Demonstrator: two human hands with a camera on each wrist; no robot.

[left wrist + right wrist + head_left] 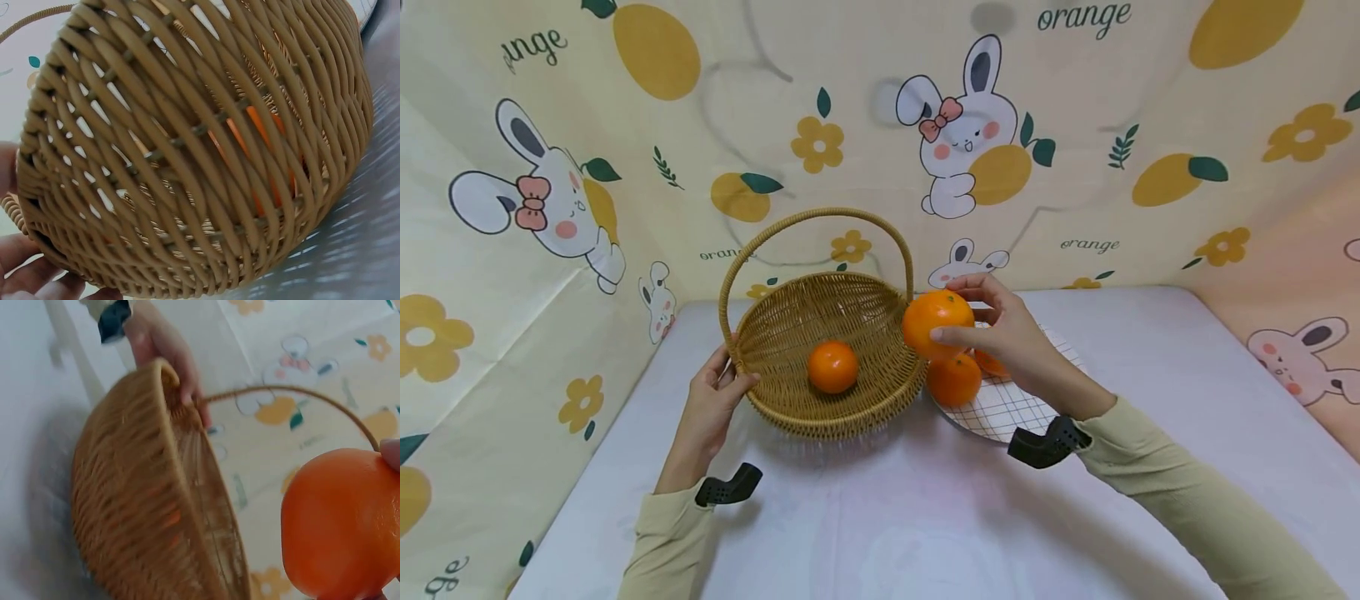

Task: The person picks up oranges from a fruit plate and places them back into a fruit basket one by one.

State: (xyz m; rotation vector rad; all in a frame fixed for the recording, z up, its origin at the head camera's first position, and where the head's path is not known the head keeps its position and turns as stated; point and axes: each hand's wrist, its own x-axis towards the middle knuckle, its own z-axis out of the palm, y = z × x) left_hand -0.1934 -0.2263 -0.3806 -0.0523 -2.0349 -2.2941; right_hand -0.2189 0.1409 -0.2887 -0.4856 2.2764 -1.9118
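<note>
You are steadying the wicker basket (pixel 827 350), your left hand (pixel 711 400) curling its fingers over the near rim. One orange (pixel 832 367) is already lying inside. Your right hand (pixel 1007 333) is pinching a second orange (pixel 936 321) just beside the far rim. Beneath those fingers, the checked plate (pixel 1007 408) is holding one orange (pixel 953 379), probably another behind.

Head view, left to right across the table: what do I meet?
Left hand on the wicker basket rim → orange in basket → held orange → right hand above the checked plate.
</note>
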